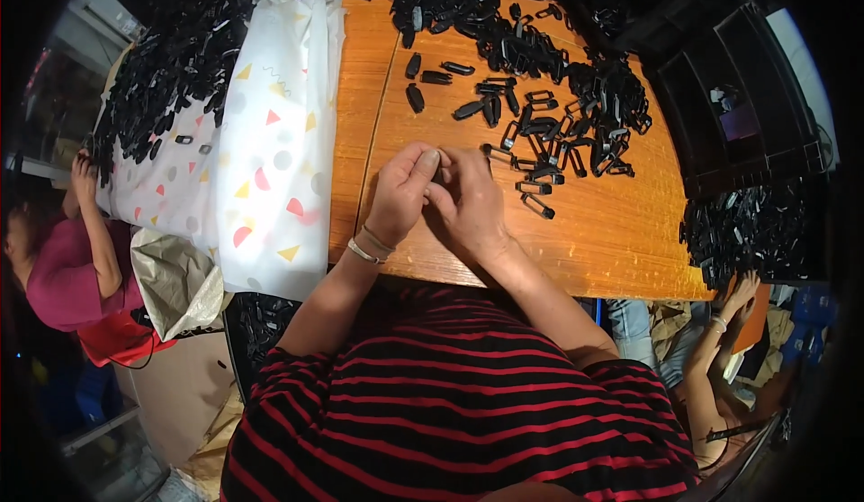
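Observation:
My left hand (pixel 403 189) and my right hand (pixel 474 198) meet over the near part of the wooden table (pixel 432 255). Both are closed, fingertips pressed together; whatever sits between them is hidden by the fingers. Just beyond my right hand lie loose black oblong plastic frames (pixel 537 206) with open middles. Further off, a few narrower, solid-looking black pieces (pixel 415 98) are spread apart on the wood. A thin bracelet (pixel 364 251) circles my left wrist.
A white patterned cloth (pixel 274 160) covers the table's left side, with a heap of black parts (pixel 171 79) beyond it. Black bins (pixel 751 97) stand at the right. Other people's hands work at the far left (pixel 84 171) and at the right (pixel 743 295).

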A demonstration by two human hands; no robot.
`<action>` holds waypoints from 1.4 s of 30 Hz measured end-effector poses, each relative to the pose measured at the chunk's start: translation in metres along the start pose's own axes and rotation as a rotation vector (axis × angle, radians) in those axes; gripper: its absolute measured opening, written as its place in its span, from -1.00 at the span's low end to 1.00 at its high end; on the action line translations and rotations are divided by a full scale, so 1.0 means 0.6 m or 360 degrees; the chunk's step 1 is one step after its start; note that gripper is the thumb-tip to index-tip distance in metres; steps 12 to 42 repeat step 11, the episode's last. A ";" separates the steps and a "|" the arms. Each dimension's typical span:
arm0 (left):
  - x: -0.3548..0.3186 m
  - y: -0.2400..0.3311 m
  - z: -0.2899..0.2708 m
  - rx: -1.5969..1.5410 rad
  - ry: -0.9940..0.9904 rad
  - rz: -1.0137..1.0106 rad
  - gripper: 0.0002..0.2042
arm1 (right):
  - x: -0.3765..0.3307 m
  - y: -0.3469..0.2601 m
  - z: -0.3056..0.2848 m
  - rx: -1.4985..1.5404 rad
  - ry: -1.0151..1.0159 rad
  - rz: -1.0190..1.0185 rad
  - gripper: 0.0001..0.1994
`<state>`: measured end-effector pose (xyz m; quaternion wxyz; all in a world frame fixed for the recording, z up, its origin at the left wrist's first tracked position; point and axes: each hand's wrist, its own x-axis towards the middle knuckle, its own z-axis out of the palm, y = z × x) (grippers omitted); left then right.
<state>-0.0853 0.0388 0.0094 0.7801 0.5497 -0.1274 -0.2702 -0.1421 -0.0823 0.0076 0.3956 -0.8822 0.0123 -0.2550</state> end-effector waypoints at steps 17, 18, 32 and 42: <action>-0.098 0.019 -0.071 0.0998 -0.0043 0.0377 -0.66 | -0.012 -0.003 -0.031 0.0339 -0.0854 -0.0107 -0.46; -0.098 0.019 -0.071 0.0998 -0.0043 0.0377 -0.66 | -0.012 -0.003 -0.031 0.0339 -0.0854 -0.0107 -0.46; -0.098 0.019 -0.071 0.0998 -0.0043 0.0377 -0.66 | -0.012 -0.003 -0.031 0.0339 -0.0854 -0.0107 -0.46; -0.098 0.019 -0.071 0.0998 -0.0043 0.0377 -0.66 | -0.012 -0.003 -0.031 0.0339 -0.0854 -0.0107 -0.46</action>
